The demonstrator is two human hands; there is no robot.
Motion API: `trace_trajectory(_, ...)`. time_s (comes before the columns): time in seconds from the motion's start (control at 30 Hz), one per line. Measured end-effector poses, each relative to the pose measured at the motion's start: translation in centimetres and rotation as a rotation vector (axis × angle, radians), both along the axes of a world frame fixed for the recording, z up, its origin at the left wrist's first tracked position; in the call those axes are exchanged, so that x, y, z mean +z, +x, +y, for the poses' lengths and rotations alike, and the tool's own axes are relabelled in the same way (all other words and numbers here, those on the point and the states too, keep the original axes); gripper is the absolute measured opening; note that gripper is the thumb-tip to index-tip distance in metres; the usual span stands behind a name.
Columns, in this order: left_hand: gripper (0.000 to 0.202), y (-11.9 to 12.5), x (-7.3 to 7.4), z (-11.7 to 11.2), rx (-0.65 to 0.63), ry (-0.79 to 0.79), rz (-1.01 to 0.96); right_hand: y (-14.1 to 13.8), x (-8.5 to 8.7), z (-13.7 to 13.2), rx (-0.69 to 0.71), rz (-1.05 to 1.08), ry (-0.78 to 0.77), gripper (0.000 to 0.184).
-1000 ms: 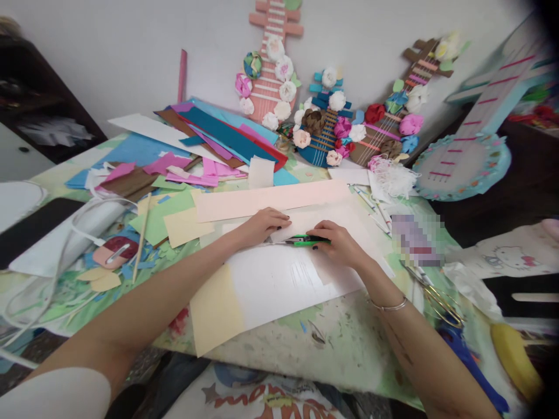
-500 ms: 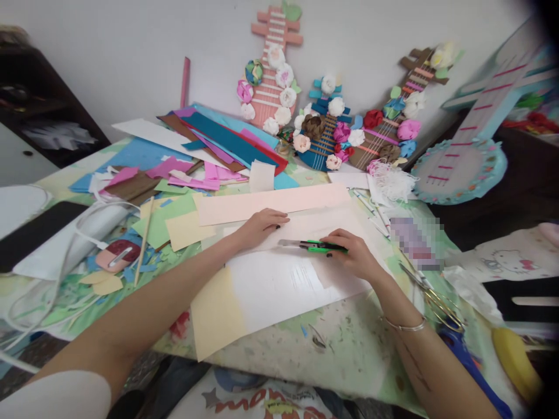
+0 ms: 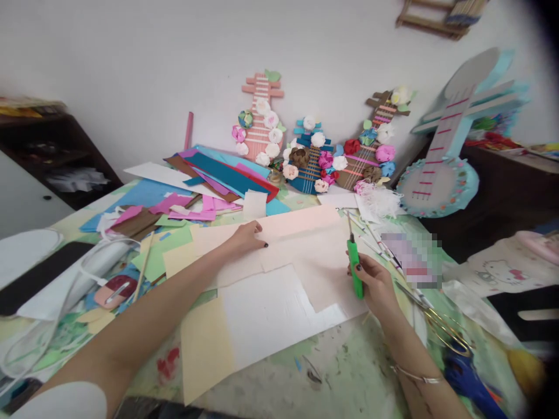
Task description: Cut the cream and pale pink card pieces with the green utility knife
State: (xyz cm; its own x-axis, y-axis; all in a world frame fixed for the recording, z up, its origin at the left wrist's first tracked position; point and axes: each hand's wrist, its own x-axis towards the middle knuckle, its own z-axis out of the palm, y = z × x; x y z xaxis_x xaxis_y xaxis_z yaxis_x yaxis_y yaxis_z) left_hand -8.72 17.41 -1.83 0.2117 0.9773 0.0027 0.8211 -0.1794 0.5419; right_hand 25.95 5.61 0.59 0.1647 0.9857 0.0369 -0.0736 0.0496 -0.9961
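Note:
My right hand (image 3: 378, 285) is wrapped round a green craft knife (image 3: 356, 270). Its blade points away from me, above the right end of the pale paper. Farther left, my left hand (image 3: 244, 240) rests at a pale pink paper strip (image 3: 305, 221), fingers bent and thumb apart from them. Whether it pinches the strip is hard to see. Nearer to me lies a white sheet (image 3: 266, 314), shiny in places, with a cream paper (image 3: 205, 343) at its left end. Part of a pale pink sheet (image 3: 318, 262) overlaps the white one.
Paper guitars (image 3: 262, 137) with paper flowers lean against the wall. Coloured paper scraps (image 3: 205, 203) and a white cable (image 3: 65, 262) crowd the left. Gold-handled scissors (image 3: 445, 331), a blue-handled tool (image 3: 467, 378) and pens (image 3: 371, 233) lie at right.
My right hand has moved right and turned the knife from lying sideways to pointing away. My left hand has shifted left, its fingers more bent. The head view has tilted up.

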Motion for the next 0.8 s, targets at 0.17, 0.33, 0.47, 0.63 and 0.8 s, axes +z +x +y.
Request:
trace_trajectory(0.17, 0.032, 0.1, 1.5, 2.1, -0.017, -0.148, 0.033, 0.2, 0.0, -0.2, 0.010, 0.042, -0.003, 0.035)
trace_trajectory(0.33, 0.033, -1.1, 3.9, 6.7, 0.068, -0.081, 0.092, 0.7, -0.2, 0.0, 0.004, 0.011, 0.026, 0.034)
trace_trajectory(0.47, 0.034, -2.0, 5.3, 10.2, 0.131, -0.026, 0.125, 0.8, -0.1, 0.1, 0.018, -0.046, 0.060, 0.034)
trace_trajectory(0.63, 0.033, -2.0, 5.8, 12.9, 0.158, -0.001, 0.166, 0.8, 0.0, 0.2, 0.040, -0.130, 0.130, 0.032)
trace_trajectory(0.8, 0.032, -2.0, 6.2, 14.5, 0.132, -0.021, 0.202, 0.7, 0.2, 0.0, 0.070, -0.151, 0.138, 0.032)
